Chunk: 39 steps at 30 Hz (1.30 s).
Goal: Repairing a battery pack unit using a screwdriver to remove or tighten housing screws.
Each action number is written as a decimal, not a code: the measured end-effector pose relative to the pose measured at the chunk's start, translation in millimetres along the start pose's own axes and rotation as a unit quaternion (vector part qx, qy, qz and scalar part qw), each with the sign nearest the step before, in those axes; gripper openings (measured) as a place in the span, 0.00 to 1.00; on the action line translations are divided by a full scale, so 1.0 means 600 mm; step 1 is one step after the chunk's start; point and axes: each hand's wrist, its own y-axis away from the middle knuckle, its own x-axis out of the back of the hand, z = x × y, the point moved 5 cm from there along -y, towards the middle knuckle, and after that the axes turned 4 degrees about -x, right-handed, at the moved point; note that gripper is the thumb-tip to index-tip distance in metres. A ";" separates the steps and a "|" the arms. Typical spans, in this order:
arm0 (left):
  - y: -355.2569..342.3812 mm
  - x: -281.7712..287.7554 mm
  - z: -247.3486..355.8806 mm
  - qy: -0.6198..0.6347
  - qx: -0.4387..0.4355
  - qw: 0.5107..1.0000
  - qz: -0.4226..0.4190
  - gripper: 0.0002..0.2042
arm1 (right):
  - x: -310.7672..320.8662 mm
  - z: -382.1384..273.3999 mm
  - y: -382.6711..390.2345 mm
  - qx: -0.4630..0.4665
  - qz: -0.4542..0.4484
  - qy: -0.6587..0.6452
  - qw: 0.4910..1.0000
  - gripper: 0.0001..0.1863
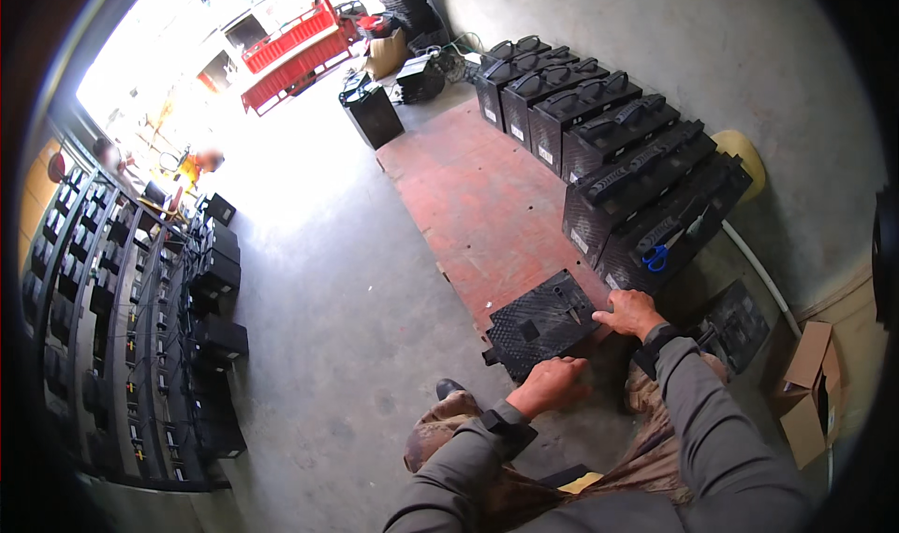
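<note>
A black textured rectangular panel [534, 327] lies on the near end of the reddish board, with a small pale pointed piece on it. Just off its near edge is my left hand [551, 387], its fingers curled; whatever they might hold is hidden. My right hand [634, 314] is at the panel's right side, fingers bent under and thumb towards the panel's edge. What lies inside its grip does not show. Beyond the right hand, blue-handled scissors [655, 258] rest on top of the nearest black case [688, 219].
Several black cases with handles [599, 102] line the right side of the reddish board [468, 191]. An open cardboard box [811, 383] and a dark panel [737, 325] are at right. A rack with black units [122, 327] stands left. People and a red vehicle [290, 51] are farther off.
</note>
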 end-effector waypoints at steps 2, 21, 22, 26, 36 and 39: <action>0.000 -0.008 -0.005 0.009 -0.002 1.000 0.015 0.26 | -0.004 -0.006 -0.007 0.011 -0.009 0.001 1.000 0.33; -0.018 -0.050 -0.007 0.007 0.017 1.000 -0.022 0.28 | 0.002 0.005 -0.031 0.156 -0.064 0.014 0.986 0.19; -0.020 -0.052 -0.007 0.005 0.014 1.000 -0.026 0.28 | 0.001 0.008 -0.029 0.160 -0.064 0.014 0.985 0.19; -0.023 -0.055 -0.005 0.004 0.007 1.000 -0.027 0.29 | 0.002 0.011 -0.022 0.180 -0.050 -0.001 0.982 0.18; -0.018 -0.049 -0.007 0.012 0.004 1.000 -0.019 0.30 | 0.016 -0.005 -0.014 0.165 -0.070 0.011 0.984 0.19; -0.016 -0.040 -0.008 0.018 0.015 0.999 -0.038 0.30 | 0.031 -0.017 -0.010 0.153 -0.081 0.009 0.985 0.18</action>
